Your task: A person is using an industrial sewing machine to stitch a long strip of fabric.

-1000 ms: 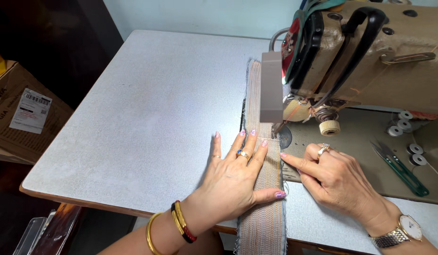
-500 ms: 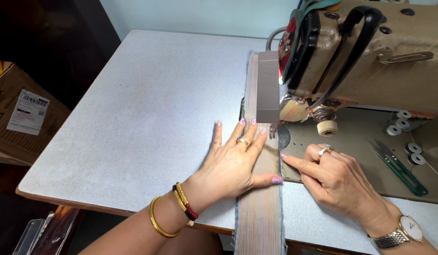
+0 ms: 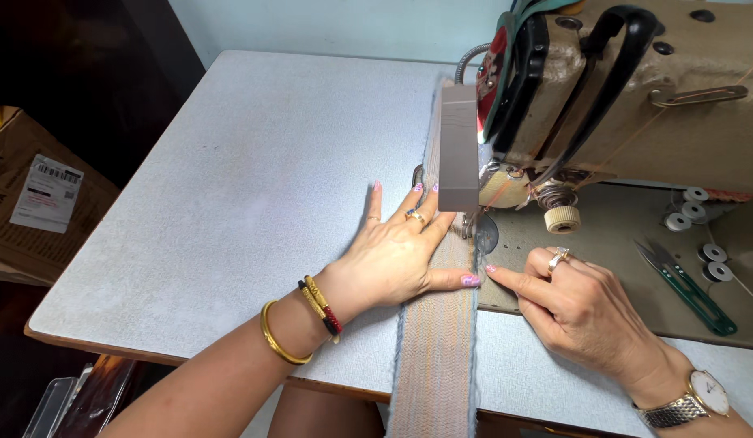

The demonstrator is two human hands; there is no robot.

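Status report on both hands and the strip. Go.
Left hand flat on fabric strip, fingers spread. Right hand beside it, forefinger at strip's edge. Strip under sewing machine foot. Path unobstructed.

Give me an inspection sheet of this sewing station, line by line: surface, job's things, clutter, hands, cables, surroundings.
Surface: grey speckled table.
Job's things: long woven strip runs from the near edge under the sewing machine.
Clutter: green-handled snips and bobbins on the machine bed.
Hands: left hand lies flat on the strip and table; right hand rests at the strip's right edge, forefinger pointing at it.
Cables: a ribbed grey hose behind the machine.
Surroundings: cardboard box at left, pale wall behind.
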